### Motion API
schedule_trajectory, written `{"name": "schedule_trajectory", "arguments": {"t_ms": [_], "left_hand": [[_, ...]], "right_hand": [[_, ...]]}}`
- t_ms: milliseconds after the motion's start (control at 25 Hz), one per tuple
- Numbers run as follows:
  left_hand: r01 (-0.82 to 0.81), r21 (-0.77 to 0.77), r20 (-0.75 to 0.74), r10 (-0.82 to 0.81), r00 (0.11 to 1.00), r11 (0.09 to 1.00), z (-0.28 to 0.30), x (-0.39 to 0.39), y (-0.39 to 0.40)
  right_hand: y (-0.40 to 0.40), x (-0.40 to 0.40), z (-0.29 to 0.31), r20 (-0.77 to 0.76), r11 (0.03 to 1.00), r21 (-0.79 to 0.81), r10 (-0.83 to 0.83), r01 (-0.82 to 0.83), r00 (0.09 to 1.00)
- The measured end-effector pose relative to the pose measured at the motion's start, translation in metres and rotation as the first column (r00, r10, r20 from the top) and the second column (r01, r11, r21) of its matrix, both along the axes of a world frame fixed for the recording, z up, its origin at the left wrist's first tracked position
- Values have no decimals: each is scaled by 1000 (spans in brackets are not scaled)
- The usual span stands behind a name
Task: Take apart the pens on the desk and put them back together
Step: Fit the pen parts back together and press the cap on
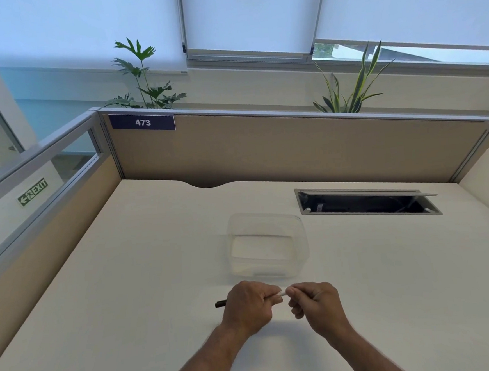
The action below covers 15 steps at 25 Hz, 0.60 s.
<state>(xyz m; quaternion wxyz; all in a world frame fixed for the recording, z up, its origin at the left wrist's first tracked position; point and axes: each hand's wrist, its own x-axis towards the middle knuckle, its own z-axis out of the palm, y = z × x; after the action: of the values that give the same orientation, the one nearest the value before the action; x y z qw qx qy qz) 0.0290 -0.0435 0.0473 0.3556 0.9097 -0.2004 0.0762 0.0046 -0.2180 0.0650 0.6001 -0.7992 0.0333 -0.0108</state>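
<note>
A clear plastic container (268, 245) sits near the middle of the pale surface (128, 282), and nothing can be seen inside it. Just in front of the container, both hands hold one pen (281, 293) level above the surface. The left hand (248, 306) is curled into a fist around the pen's barrel, with the dark end (221, 303) sticking out to its left. The right hand (317, 304) pinches the other end between thumb and fingertips; only a short white stretch of the pen shows in the gap between the two hands.

Behind and to the right of the container, a rectangular cable hatch (367, 202) is set into the surface with its lid raised, its inside dark. Beyond the container a beige partition (263, 148) closes the far edge, carrying a label reading 473 (142, 122); a lower partition with a glass strip runs along the left edge. To the left and right of the container the surface lies bare.

Most of the pen is hidden inside the hands, so whether its parts are joined or separated cannot be told. The forearms are cut off by the bottom of the view.
</note>
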Motion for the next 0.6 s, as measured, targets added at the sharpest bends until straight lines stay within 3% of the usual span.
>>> {"name": "schedule_trajectory", "arguments": {"t_ms": [360, 600], "left_hand": [[-98, 29, 216, 89, 972, 995, 0, -1, -2], [-58, 47, 301, 42, 953, 997, -1, -1, 1]], "right_hand": [[4, 2, 10, -102, 997, 70, -21, 28, 995], [7, 1, 15, -231, 984, 175, 10, 32, 973]]}}
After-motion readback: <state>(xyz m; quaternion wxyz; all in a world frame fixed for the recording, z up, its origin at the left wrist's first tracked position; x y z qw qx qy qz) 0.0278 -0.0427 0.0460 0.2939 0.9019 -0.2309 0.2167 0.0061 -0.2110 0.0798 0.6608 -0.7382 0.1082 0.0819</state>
